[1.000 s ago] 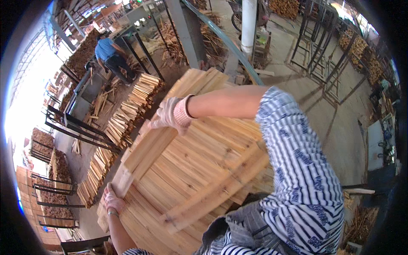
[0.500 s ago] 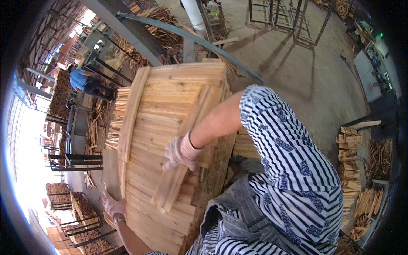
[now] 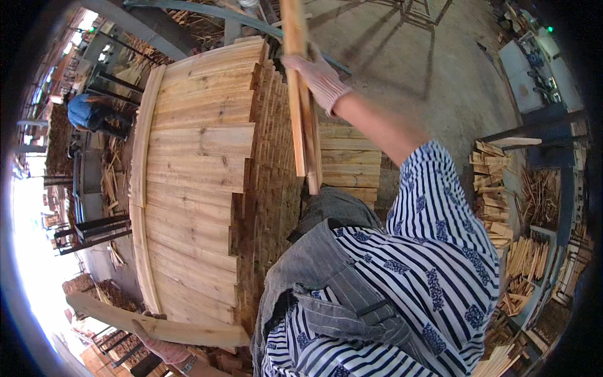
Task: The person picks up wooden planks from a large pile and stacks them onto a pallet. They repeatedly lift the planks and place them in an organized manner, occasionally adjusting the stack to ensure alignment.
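The left hand (image 3: pixel 164 347), gloved, sits at the lower edge of the view with its fingers closed around a long wooden slat (image 3: pixel 157 325) that lies across the near end of the plank stack (image 3: pixel 195 182). The stack consists of pale boards laid flat, with two narrow strips (image 3: pixel 142 163) running lengthwise along its left side. To its right, the layered board edges (image 3: pixel 273 157) are exposed. The right hand (image 3: pixel 319 76), also gloved, is raised above the far end of the stack, fingers clenched around a bundle of thin slats (image 3: pixel 303 107) held nearly upright. Beyond, a person in blue (image 3: pixel 85 113) bends over by metal racks (image 3: pixel 94 226). Loose offcut piles (image 3: pixel 493 188) lie on the concrete floor (image 3: pixel 408 69) at right.
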{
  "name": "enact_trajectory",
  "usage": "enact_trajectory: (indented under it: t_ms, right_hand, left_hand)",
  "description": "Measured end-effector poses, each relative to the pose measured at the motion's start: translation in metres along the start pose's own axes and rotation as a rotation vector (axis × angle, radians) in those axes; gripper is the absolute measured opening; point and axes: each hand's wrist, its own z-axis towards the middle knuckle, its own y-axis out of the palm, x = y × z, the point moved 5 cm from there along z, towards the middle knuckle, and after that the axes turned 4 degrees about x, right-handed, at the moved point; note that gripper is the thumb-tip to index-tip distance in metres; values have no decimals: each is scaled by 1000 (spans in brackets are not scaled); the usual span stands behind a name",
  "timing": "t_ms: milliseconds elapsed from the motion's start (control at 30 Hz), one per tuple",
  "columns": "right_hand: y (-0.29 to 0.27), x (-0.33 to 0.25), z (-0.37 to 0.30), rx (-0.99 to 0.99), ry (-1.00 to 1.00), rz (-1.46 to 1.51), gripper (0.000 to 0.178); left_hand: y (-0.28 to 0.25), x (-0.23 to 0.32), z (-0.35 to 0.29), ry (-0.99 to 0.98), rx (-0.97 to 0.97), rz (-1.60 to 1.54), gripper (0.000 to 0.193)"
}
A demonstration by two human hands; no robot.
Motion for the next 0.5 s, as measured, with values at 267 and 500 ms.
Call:
enact_trajectory:
  t_ms: [267,500]
  right_hand:
    - [71,75,-61,174,13,200,106]
    - [128,98,-60,250,187,118,97]
  left_hand:
    - [21,-14,-64,-87,257,-325,77]
    - [16,-44,-117,-11,403,-428,81]
